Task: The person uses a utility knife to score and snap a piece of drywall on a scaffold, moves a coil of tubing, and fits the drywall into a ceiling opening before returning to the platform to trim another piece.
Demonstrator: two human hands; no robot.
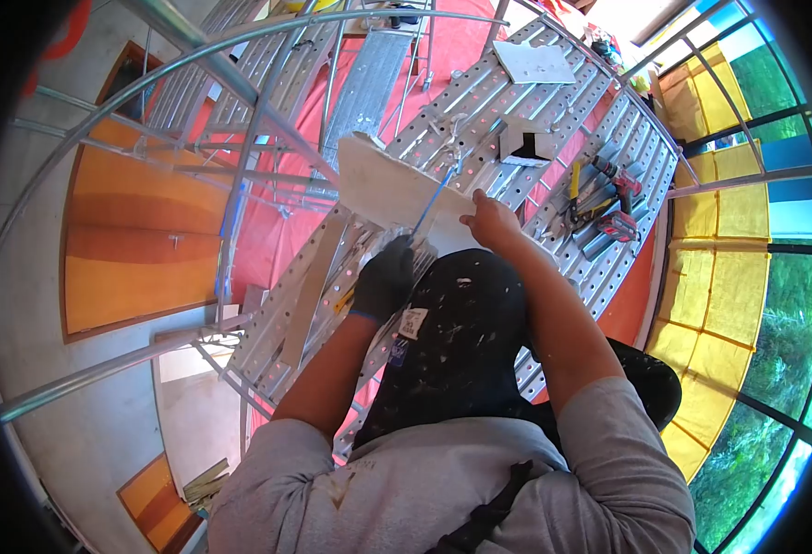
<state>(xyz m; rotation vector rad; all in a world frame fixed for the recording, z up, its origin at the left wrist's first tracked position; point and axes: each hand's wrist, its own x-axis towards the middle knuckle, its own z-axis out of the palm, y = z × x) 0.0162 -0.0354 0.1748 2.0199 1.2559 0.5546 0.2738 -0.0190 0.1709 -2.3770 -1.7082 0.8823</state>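
Note:
A pale, off-white board (392, 185), perhaps plasterboard, with a rough far edge, lies tilted across the front of my knee. My left hand (386, 279), in a dark glove, is closed around the near end of a long thin blue tool (436, 198). The tool runs across the board's face; its exact kind is too narrow to make out. My bare right hand (494, 222) grips the board's right edge, thumb and fingers closed on it. A long narrow strip of board (315, 291) lies to the left of my gloved hand.
I am on a perforated metal scaffold platform (480, 102). On the right lie a red cordless drill (620, 185) and a yellow-handled tool (574, 189). Farther off are a white board piece (533, 65) and a small board with a dark cut-out (517, 129). Scaffold tubes (286, 92) rise at left.

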